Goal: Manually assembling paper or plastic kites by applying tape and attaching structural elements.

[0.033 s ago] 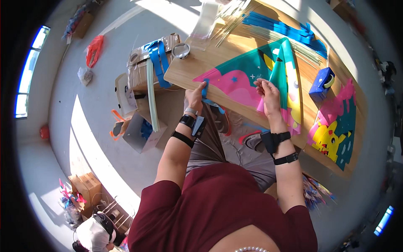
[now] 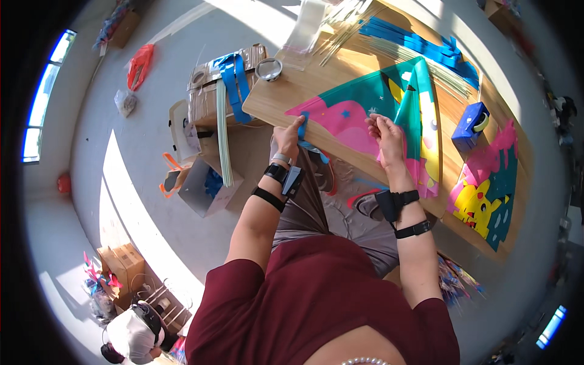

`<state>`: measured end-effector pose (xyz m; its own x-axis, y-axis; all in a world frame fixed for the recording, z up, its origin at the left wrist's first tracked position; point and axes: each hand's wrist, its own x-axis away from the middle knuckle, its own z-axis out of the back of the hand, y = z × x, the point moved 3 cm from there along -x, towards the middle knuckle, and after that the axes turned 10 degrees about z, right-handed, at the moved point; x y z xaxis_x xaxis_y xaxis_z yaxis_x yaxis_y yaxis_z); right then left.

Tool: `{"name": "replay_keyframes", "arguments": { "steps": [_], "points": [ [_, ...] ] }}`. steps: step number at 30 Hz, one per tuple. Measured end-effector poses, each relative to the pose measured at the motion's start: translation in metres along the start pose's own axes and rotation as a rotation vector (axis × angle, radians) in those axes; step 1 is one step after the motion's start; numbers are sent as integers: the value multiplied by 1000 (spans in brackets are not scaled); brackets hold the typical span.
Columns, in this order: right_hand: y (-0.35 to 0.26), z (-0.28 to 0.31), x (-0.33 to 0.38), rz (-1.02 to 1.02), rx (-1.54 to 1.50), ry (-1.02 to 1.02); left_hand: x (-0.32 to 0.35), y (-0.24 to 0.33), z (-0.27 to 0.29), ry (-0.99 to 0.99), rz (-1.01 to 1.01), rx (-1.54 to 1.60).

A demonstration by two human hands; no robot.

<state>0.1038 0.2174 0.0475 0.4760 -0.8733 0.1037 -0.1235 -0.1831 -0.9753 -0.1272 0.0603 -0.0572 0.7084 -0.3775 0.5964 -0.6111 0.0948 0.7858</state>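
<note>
A triangular printed cloth (image 2: 340,115) in green, pink and yellow lies on the wooden table (image 2: 267,100), its right part folded over. At its left corner my left hand (image 2: 286,141) pinches a narrow blue strip (image 2: 304,121) between thumb and fingers; more blue strip hangs below the table edge. Over the cloth's near edge, my right hand (image 2: 390,145) is raised with its fingers curled together at the tips. What they hold, if anything, is too small to make out. A second printed cloth (image 2: 477,204) with a yellow cartoon figure lies farther right.
A blue tape dispenser (image 2: 468,128) stands between the cloths. Blue strips (image 2: 420,45) and pale thin sticks (image 2: 447,79) lie along the far side. A tape roll (image 2: 268,69) sits at the left corner, near a taped carton (image 2: 204,103). Another person (image 2: 132,334) is at lower left.
The whole view has shifted slightly, with the table a little farther right and lower. Both hands keep nearly the same pose against the cloth.
</note>
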Motion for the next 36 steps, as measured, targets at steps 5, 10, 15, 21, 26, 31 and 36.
{"name": "replay_keyframes", "arguments": {
  "steps": [5, 10, 15, 21, 26, 31, 36],
  "points": [
    [41, -65, -3, -111, -9, -111, 3, -4, -3, 58, -24, 70],
    [58, -92, -9, -204, -77, -185, 7, -5, -4, 76, -101, 143],
    [59, -108, -9, -173, -4, -194, 9, -3, -6, 19, -111, 184],
    [59, -114, -7, -87, 66, -156, 11, -1, -7, 2, -152, 221],
    [61, -116, -8, -42, 105, -118, 11, -1, -7, 19, -143, 209],
    [62, -121, -3, -128, 146, -74, 7, -6, -7, 18, -135, 220],
    [65, -124, 0, -147, 184, -103, 2, -10, -6, 60, -169, 194]
  ]
}}
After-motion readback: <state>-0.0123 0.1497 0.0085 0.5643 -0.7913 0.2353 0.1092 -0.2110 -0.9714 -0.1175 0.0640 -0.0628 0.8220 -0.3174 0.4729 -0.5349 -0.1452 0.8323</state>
